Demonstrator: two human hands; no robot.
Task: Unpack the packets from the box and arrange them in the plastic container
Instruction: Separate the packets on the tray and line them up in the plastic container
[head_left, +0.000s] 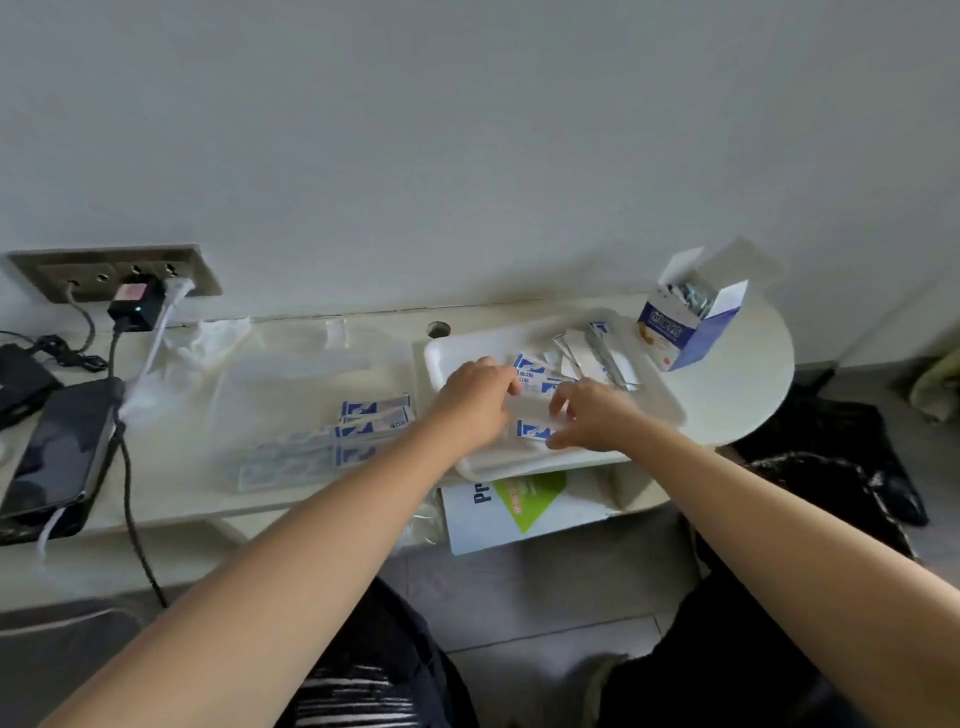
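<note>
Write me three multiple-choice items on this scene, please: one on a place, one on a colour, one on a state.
1. Where does the box stand? A. beside the plastic container's far right corner B. on the phone C. on the floor
2. What colour is printed on the packets in the container? A. red B. blue C. green
3. How is the box's top? A. taped shut B. flaps open C. crushed flat
Key: 1 A, it stands on the table there; 2 B, blue marks on white; 3 B, its flaps stand up.
</note>
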